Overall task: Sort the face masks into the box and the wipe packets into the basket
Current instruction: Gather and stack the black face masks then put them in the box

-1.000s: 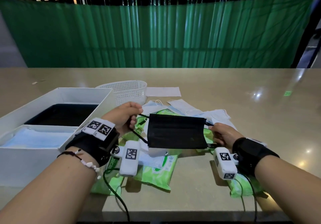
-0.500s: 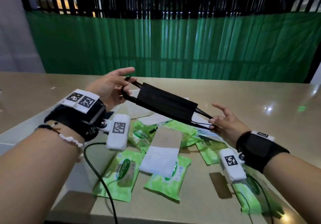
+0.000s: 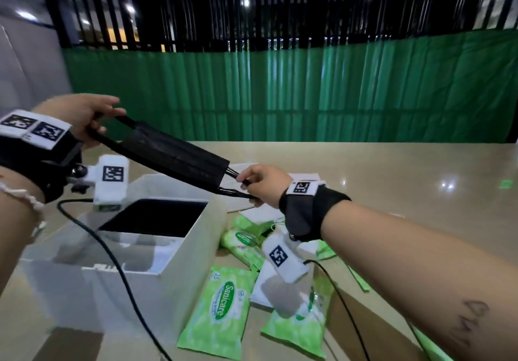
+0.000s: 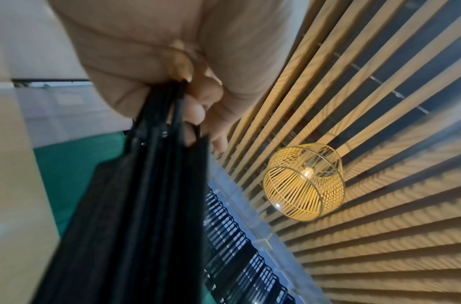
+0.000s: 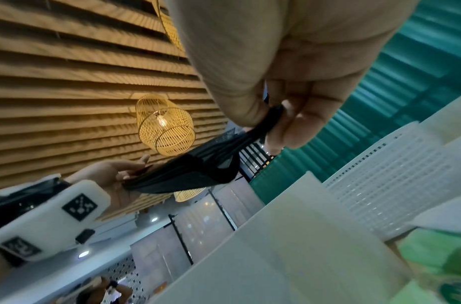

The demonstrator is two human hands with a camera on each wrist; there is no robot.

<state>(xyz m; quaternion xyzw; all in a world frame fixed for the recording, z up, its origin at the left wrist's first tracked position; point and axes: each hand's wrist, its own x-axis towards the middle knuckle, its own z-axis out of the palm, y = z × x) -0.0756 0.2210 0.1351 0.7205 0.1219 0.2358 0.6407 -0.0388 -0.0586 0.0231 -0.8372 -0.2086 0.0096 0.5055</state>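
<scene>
a black face mask (image 3: 173,155) hangs stretched in the air between the person's 2 hands, sloping down from upper left to lower right, right above the open white box (image 3: 157,251). half a sec ago it was held over the pile of wipe packets w/ no box under it; now it sits over the box's far corner, and the left end is raised higher than before. the left hand (image 3: 81,116) pinches the mask's left ear loops, thumb and fingers (image 4: 195,111) curled round the black straps, the pleated cloth trailing away from the palm. the right hand (image 3: 263,184) pinches the right ear loops between thumb and fingertips (image 5: 289,125), straps bunched tight there, the mask body running off toward the left hand. inside the box, a dark section at the back and a pale one nearer. just right of the box, green wipe packets (image 3: 218,307) lie scattered on the beige table (image 3: 420,181) w/ a few white masks (image 3: 269,285) among them. the white basket (image 5: 390,185) stands beyond the box, seen only from the right wrist. green curtain (image 3: 308,91) behind.
</scene>
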